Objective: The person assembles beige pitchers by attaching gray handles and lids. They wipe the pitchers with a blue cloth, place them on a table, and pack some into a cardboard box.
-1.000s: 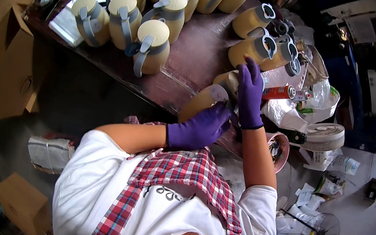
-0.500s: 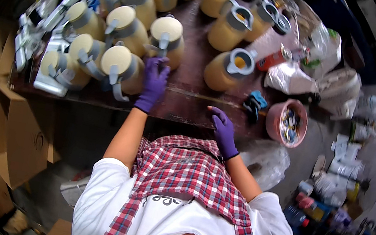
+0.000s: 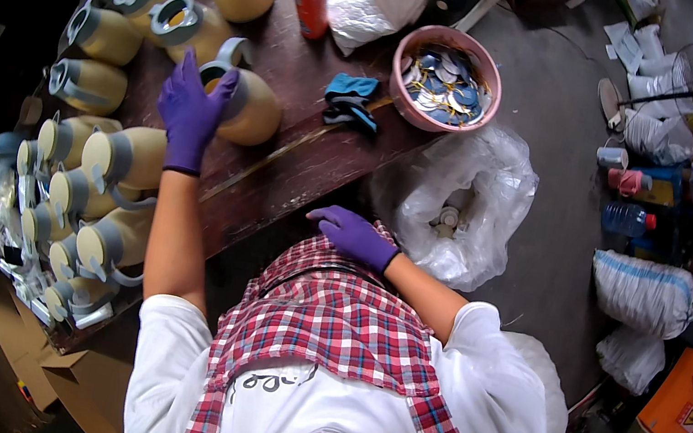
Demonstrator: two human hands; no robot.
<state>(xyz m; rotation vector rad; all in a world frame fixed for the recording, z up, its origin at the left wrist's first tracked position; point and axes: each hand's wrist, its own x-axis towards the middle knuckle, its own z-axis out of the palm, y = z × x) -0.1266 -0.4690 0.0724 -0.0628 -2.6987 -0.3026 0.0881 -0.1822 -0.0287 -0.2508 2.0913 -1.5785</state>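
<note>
My left hand [image 3: 189, 119], in a purple glove, reaches over the table with its thumb apart from the fingers. The thumb is at the grey rim of an unlidded yellowish jug [image 3: 252, 112]; whether it grips the rim is unclear. Just beyond the fingertips stands another open jug [image 3: 189, 29] with a grey spout collar. My right hand [image 3: 354, 236], also gloved in purple, rests near the waist of my checked apron, fingers loosely stretched and holding nothing. Several jugs with cream lids, one of them a lidded jug [image 3: 121, 156], crowd the table left of my left forearm.
On the dark red table [image 3: 280, 170] are a red can [image 3: 310, 4], a blue and black cloth item [image 3: 351, 101] and a silvery bag [image 3: 360, 10]. A pink tub [image 3: 399, 87] holds blue and white discs. A clear plastic bag [image 3: 482, 213] sits beside the table's edge.
The view has turned right. My left hand has moved from a lidded jug to an unlidded one. My right hand has drawn back from the table edge toward my apron.
</note>
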